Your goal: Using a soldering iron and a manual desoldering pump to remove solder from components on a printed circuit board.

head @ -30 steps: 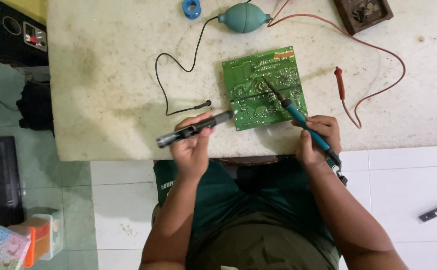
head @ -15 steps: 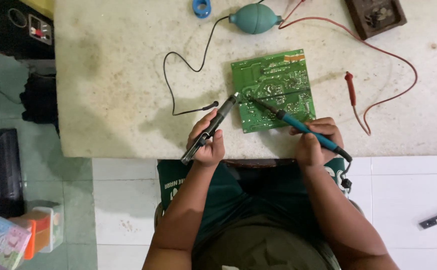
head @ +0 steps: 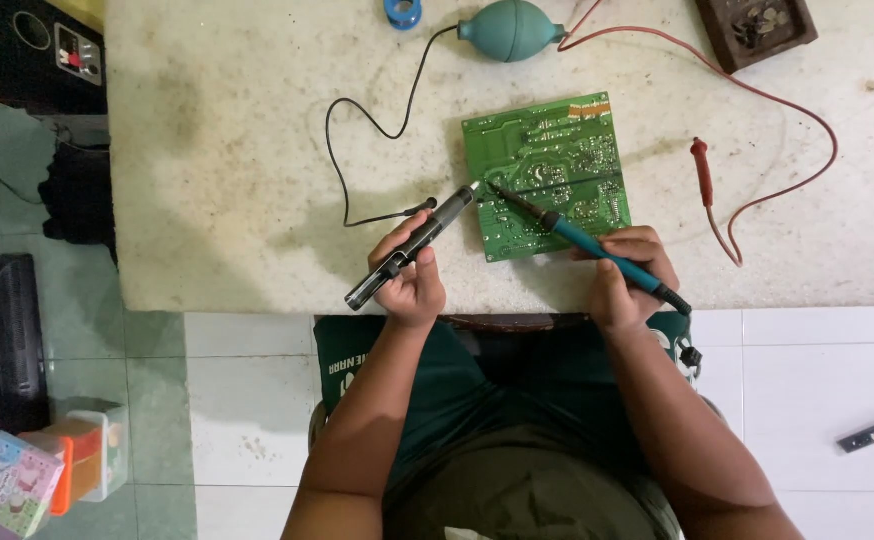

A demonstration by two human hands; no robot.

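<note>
Underneath, stained pale worktop (head: 237,150) w/ green board (head: 547,175), white-tiled floor (head: 817,370) below.

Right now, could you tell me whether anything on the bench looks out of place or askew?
Mostly tidy. The green circuit board lies slightly skewed to the table edge, and the red probe lies loose with its lead looping across the stained top. Nothing looks spilled or broken.

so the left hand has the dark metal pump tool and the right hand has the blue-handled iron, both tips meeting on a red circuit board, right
Not quite: the circuit board is green, not red, as the head view shows. The rest holds: the left hand grips the dark metal pump tool, the right hand holds the blue-handled iron, and both tips meet at the board's near left edge.
</note>
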